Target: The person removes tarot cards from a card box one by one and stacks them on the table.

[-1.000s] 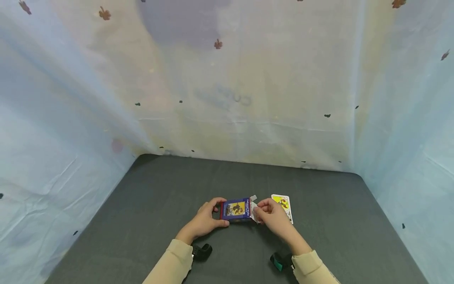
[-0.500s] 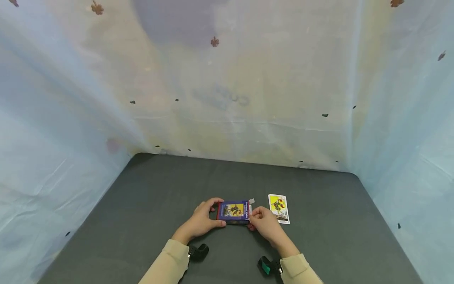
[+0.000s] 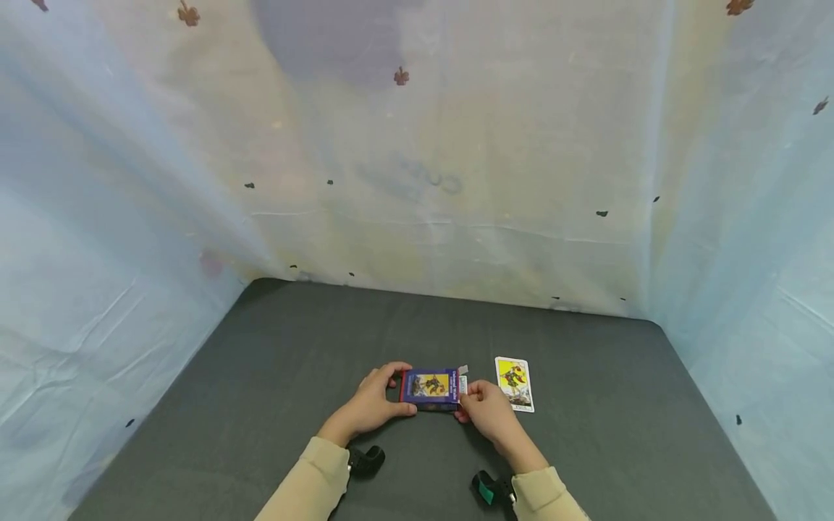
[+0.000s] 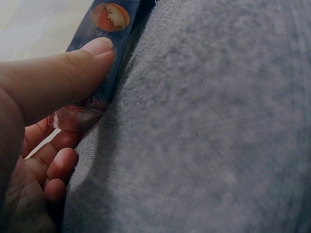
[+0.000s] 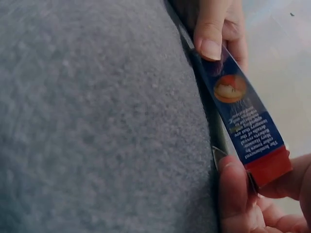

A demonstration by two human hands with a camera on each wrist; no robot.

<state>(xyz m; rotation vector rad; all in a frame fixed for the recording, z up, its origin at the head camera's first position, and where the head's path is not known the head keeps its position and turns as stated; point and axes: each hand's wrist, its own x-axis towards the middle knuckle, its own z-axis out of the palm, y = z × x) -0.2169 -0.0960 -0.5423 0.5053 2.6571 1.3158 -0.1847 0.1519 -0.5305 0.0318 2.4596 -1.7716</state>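
Observation:
A blue and red tarot card box [image 3: 430, 385] with a picture on its front lies on the dark table. My left hand [image 3: 370, 403] grips its left end, thumb along the near side and fingers over the far edge. At the right end, where a small pale flap [image 3: 463, 370] sticks out, my right hand [image 3: 487, 411] has its thumb and fingertips on the box's end. The right wrist view shows those fingers about the red end [image 5: 271, 167] of the box. A tarot card [image 3: 514, 383] with a yellow picture lies face up just beyond my right hand.
The dark grey table [image 3: 313, 340] has rounded far corners. Pale patterned curtains [image 3: 456, 181] hang behind it and at both sides. Black wrist straps [image 3: 368, 462] sit at both cuffs, close over the table.
My right hand has moved slightly left and nearer to me, from the raised flap onto the box's end. The flap stands out less, and more of the loose card shows. The left hand keeps its grip.

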